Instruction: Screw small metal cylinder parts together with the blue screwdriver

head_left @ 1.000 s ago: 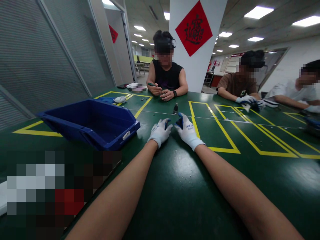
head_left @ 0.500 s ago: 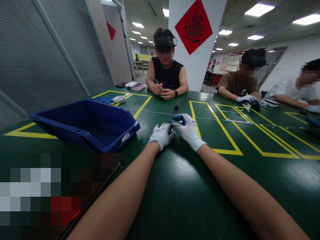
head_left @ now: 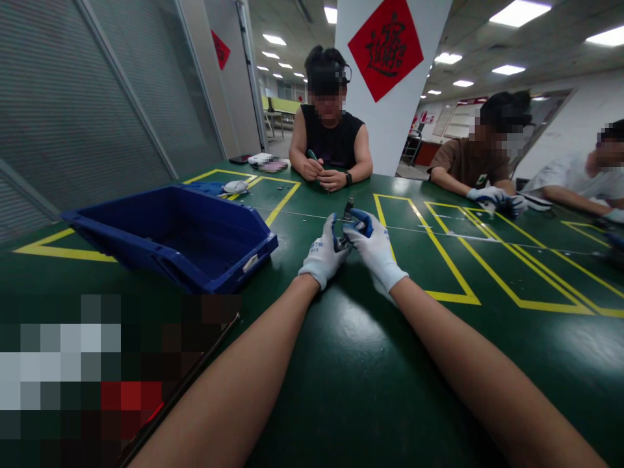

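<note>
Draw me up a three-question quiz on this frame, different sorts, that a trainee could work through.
1. Multiple choice: where is the blue plastic bin?
A) Between the person's hands
B) To the left of both hands
C) To the right of both hands

2. True or false: the left hand and the right hand are both gloved.

3. Short answer: what is in the left hand, and can its exact kind be told?

Key: 1. B. 2. True. 3. A small dark metal-looking part; it is too small and covered to tell its exact kind.
</note>
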The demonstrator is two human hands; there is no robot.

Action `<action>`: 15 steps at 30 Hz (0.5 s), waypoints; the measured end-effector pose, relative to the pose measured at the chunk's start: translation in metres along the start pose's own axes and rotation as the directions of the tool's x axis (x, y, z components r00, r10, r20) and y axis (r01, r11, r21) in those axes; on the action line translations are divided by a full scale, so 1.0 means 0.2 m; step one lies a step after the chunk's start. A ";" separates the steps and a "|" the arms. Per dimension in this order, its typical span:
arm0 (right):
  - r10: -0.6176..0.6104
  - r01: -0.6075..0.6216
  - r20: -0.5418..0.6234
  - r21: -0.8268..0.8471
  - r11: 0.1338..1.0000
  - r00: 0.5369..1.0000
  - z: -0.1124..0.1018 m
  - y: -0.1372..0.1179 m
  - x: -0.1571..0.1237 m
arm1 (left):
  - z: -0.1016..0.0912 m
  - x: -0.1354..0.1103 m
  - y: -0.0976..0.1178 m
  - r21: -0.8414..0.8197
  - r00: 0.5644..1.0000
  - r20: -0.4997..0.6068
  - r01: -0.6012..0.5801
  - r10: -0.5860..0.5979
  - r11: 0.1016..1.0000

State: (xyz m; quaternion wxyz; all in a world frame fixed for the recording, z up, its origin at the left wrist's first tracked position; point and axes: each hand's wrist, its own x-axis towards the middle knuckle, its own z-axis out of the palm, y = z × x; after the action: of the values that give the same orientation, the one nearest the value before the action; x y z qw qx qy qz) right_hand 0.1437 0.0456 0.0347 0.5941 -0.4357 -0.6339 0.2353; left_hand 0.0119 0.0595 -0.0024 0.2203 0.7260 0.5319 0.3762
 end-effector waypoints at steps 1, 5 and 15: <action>0.017 -0.017 -0.011 0.021 1.000 1.000 0.00 0.00 0.00 | 0.00 0.00 0.00 -0.048 1.000 -0.014 -0.019 0.018 0.999; 0.063 -0.075 0.088 0.137 0.988 0.994 0.00 0.00 -0.03 | 0.04 0.00 0.01 -0.197 0.991 -0.105 -0.104 0.085 0.975; 0.028 -0.026 0.226 -0.012 1.000 0.974 0.02 0.12 -0.07 | 0.04 0.02 -0.02 -0.153 0.999 -0.028 -0.049 0.045 0.987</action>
State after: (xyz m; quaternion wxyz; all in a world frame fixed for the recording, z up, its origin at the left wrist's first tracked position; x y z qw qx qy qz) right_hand 0.1451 0.0472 0.0075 0.5129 -0.4173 -0.6926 0.2884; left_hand 0.0170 0.0650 -0.0086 0.2600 0.7145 0.4866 0.4302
